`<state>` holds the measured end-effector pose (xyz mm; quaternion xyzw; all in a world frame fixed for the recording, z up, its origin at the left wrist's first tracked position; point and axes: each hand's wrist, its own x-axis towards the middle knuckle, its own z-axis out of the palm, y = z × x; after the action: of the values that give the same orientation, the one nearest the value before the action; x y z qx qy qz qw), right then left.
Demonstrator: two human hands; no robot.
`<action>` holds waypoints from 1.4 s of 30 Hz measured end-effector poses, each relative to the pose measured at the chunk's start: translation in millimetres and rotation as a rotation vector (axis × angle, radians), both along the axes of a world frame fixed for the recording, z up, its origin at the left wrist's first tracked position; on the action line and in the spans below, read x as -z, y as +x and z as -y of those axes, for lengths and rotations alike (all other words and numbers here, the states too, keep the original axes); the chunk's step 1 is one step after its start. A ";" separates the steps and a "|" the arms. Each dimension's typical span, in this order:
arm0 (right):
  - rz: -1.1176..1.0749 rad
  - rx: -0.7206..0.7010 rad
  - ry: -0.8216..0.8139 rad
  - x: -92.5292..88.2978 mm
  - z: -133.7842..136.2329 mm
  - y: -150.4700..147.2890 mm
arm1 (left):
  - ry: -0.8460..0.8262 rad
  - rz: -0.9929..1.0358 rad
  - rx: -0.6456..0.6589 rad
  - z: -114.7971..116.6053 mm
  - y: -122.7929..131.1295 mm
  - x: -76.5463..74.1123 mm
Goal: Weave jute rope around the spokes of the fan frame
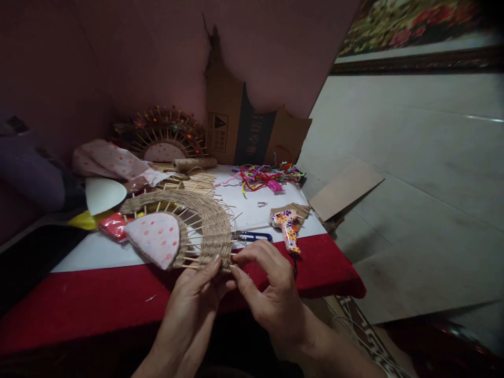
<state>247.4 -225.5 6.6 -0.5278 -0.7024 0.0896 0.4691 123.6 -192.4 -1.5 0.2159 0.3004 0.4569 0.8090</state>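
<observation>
The left hand (pixel 197 294) and right hand (pixel 268 286) pinch the woven fan's (pixel 185 231) lower edge at six o'clock, fingertips pressed onto twine and protruding sticks. The fan lies on the table (pixel 118 299). A slipped pinch could loosen the weave; the glue gun (pixel 289 227) at two o'clock sits near the edge.
</observation>
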 end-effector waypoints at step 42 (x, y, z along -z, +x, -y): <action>0.420 -0.031 -0.042 -10.5 -20.3 3.2 | 0.019 -0.023 0.024 -2.6 -0.7 7.8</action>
<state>250.7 -205.2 17.1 -0.5339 -0.7906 -0.0005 0.2998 122.9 -189.8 -9.2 0.2326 0.3028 0.4472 0.8088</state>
